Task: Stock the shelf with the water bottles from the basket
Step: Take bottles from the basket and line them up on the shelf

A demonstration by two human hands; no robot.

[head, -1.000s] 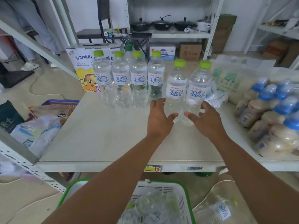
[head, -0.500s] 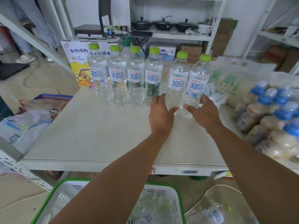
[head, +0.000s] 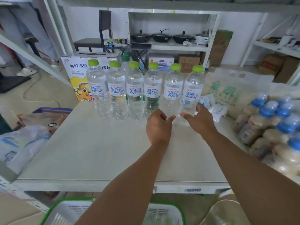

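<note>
Six water bottles (head: 152, 91) with lime-green caps stand upright in a tight row at the back of the pale shelf (head: 97, 151), labels facing forward. Behind them rise a dark-green-capped bottle (head: 125, 62) and a cartoon-printed carton (head: 76, 78). The left hand (head: 159, 125) hovers at the foot of the fifth bottle, its fingers loosely curled and its thumb stretched out, holding nothing. The right hand (head: 200, 120) cups the base of the sixth bottle, thumb in front and fingers spread apart on its far side; I cannot tell whether they press on it. To the right lie blue-capped bottles (head: 267, 111) of pale beige contents, beside a printed sack (head: 227, 93). Below the shelf edge sits a white, green-rimmed basket (head: 65, 211); clear bottles show dimly inside it.
</note>
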